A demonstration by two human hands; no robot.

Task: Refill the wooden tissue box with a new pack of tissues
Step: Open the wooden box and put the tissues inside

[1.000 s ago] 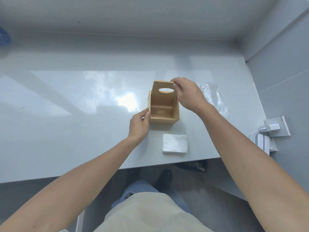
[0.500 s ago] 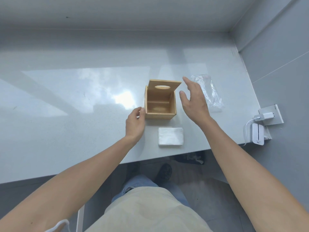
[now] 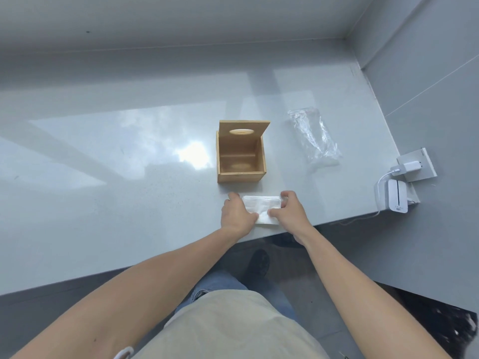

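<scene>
The wooden tissue box (image 3: 241, 174) stands on the grey counter with its lid tipped up and back; the lid has an oval slot, and the inside looks empty. In front of it, near the counter's front edge, lies a white pack of tissues (image 3: 261, 206). My left hand (image 3: 237, 215) grips the pack's left end and my right hand (image 3: 289, 212) grips its right end. The pack still rests on the counter.
A crumpled clear plastic wrapper (image 3: 315, 134) lies to the right of the box. At the counter's right end are a wall socket with a white charger (image 3: 412, 167) and a white device (image 3: 395, 199). Walls close the back and right sides.
Both hands left the wooden box, whose lid now stays open, and came down to the tissue pack, taking hold of its two ends.
</scene>
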